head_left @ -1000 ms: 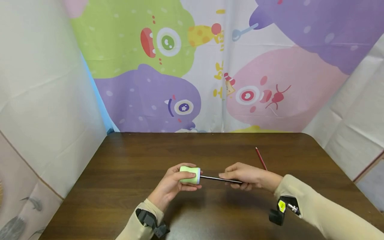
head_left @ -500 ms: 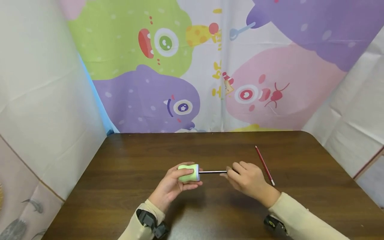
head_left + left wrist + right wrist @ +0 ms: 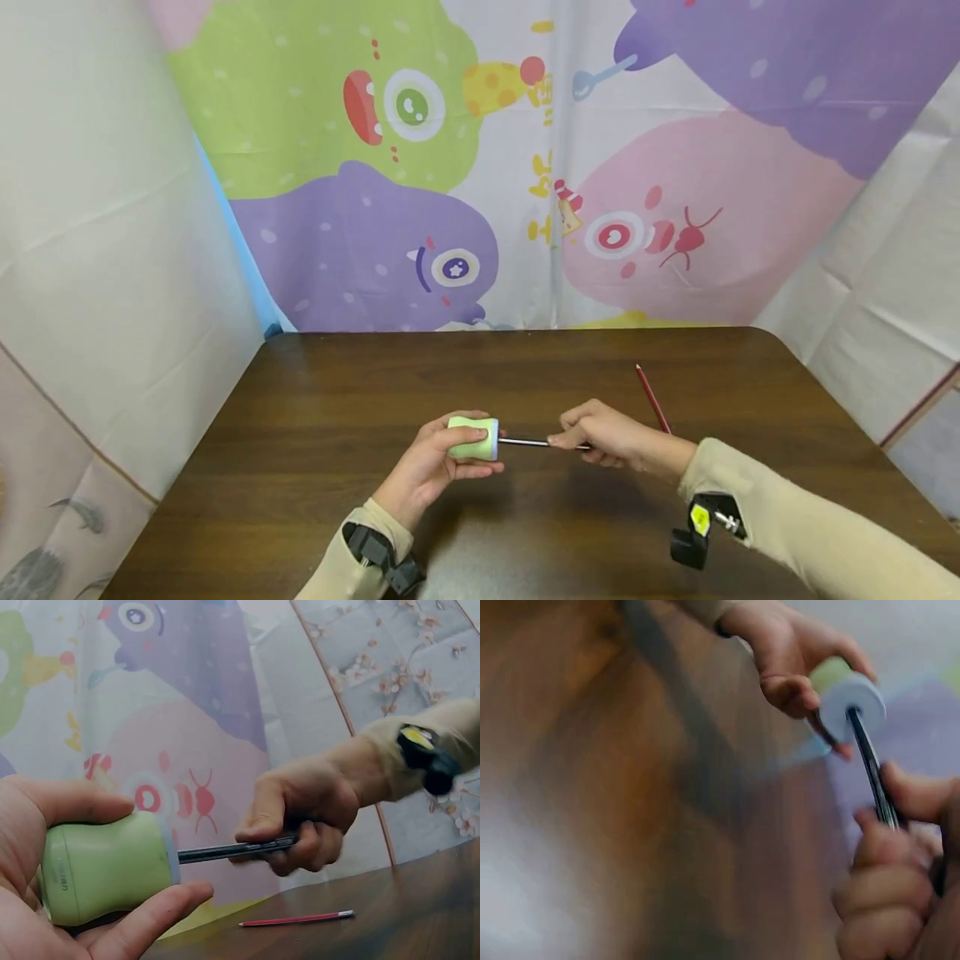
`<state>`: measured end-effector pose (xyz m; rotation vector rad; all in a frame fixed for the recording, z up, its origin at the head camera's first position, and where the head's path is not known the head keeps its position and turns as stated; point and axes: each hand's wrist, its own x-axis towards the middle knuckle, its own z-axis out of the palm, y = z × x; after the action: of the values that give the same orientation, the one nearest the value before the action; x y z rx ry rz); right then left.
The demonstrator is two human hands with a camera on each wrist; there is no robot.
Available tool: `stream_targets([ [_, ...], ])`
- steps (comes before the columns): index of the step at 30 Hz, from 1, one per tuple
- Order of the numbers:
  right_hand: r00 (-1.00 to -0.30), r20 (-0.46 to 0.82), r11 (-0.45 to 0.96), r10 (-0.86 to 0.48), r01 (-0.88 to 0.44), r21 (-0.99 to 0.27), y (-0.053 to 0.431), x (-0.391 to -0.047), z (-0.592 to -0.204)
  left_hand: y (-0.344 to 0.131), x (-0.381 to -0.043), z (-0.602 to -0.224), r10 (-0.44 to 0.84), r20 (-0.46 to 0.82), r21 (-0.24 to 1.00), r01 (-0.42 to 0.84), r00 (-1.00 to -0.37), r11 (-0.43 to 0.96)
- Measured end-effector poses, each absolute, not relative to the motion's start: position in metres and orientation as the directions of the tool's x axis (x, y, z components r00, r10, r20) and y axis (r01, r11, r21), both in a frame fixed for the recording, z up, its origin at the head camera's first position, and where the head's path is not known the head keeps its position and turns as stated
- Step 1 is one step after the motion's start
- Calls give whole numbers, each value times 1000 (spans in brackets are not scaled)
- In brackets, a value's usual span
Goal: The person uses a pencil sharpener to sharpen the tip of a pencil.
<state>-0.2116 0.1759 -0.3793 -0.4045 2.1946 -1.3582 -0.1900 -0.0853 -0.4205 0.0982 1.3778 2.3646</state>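
A light green pencil sharpener [image 3: 474, 451] with a pale rim lies sideways in my left hand [image 3: 422, 465], which grips it between thumb and fingers above the table. A dark pencil [image 3: 525, 442] runs into the hole in its end face, as the right wrist view shows at the sharpener [image 3: 852, 696]. With curled fingers and thumb, my right hand [image 3: 611, 435] holds the outer part of that pencil [image 3: 214, 854]. The end inside the sharpener is hidden, and the fingers cover much of the other end.
A red pencil [image 3: 652, 397] lies on the brown wooden table [image 3: 360, 383] beyond my right wrist, its near end hidden in the head view. A cartoon-printed curtain [image 3: 525, 275] hangs behind the table's far edge. Pale cloth [image 3: 885, 275] hangs at the sides.
My right hand turned knuckles-up half a second ago and is now rolled back, thumb on top, still holding the dark pencil. The sharpener stays nearly in place in my left hand.
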Motion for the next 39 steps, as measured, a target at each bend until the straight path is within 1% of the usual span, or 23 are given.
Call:
stream_targets([
  [2, -684, -492, 458, -539, 252, -853, 180, -217, -377, -85, -190, -421, 389, -135, 860, -303, -911, -411],
  [5, -511, -643, 502, -571, 402, -766, 184, -221, -377, -85, -190, -422, 412, -123, 872, -297, -903, -390],
  [6, -489, -650, 509, -581, 405, -760, 185, -221, -377, -85, -190, -422, 416, -119, 873, -294, -901, -388],
  [8, -524, -610, 497, -595, 357, -791, 188, -220, -377, -85, -190, -422, 417, -110, 875, -287, -902, -391],
  [10, -627, -496, 467, -601, 228, -854, 191, -216, -377, -84, -189, -421, 409, -108, 872, -284, -906, -399],
  [13, -793, -149, 425, -591, -149, -893, 196, -206, -378, -84, -189, -420, 397, -113, 865, -287, -911, -412],
  [14, -804, 8, 418, -595, -318, -851, 197, -203, -381, -84, -189, -420, 396, -114, 862, -289, -911, -416],
  [15, -776, 176, 420, -606, -499, -758, 198, -201, -383, -83, -189, -420, 396, -115, 860, -291, -911, -420],
  [16, -709, 336, 430, -621, -666, -610, 198, -199, -387, -83, -189, -419, 396, -115, 857, -293, -911, -425],
  [17, -605, 481, 443, -635, -795, -415, 198, -198, -390, -83, -189, -419, 395, -114, 854, -293, -911, -429],
  [18, -480, 596, 454, -644, -867, -206, 196, -197, -394, -83, -188, -419, 394, -114, 851, -294, -912, -435],
  [20, -214, 730, 472, -649, -866, 166, 193, -199, -401, -83, -188, -418, 390, -114, 843, -297, -914, -449],
  [21, -109, 756, 484, -646, -824, 295, 191, -201, -403, -83, -188, -419, 388, -117, 838, -300, -914, -455],
  [23, 27, 776, 496, -630, -755, 429, 188, -205, -407, -82, -187, -419, 385, -127, 828, -312, -914, -466],
  [26, 101, 801, 515, -590, -717, 470, 184, -211, -412, -80, -186, -421, 393, -151, 810, -341, -907, -477],
  [29, 57, 834, 528, -549, -749, 399, 181, -212, -416, -78, -185, -423, 393, -168, 801, -358, -904, -480],
  [30, 16, 843, 533, -537, -769, 354, 179, -212, -418, -78, -184, -424, 390, -170, 800, -358, -905, -482],
  [32, -108, 852, 541, -512, -812, 221, 177, -210, -420, -77, -184, -424, 381, -170, 805, -351, -909, -478],
  [34, -304, 815, 562, -493, -826, 32, 176, -205, -420, -77, -185, -424, 370, -166, 813, -339, -914, -474],
  [36, -556, 682, 592, -475, -775, -220, 175, -201, -413, -77, -186, -424, 362, -161, 822, -328, -918, -466],
  [37, -678, 567, 594, -467, -716, -367, 175, -201, -408, -77, -186, -423, 360, -162, 825, -327, -919, -461],
  [38, -773, 418, 575, -477, -634, -517, 175, -202, -402, -77, -187, -423, 360, -164, 827, -327, -918, -457],
  [39, -836, 248, 549, -490, -517, -657, 177, -204, -395, -77, -187, -423, 363, -164, 830, -326, -918, -451],
])
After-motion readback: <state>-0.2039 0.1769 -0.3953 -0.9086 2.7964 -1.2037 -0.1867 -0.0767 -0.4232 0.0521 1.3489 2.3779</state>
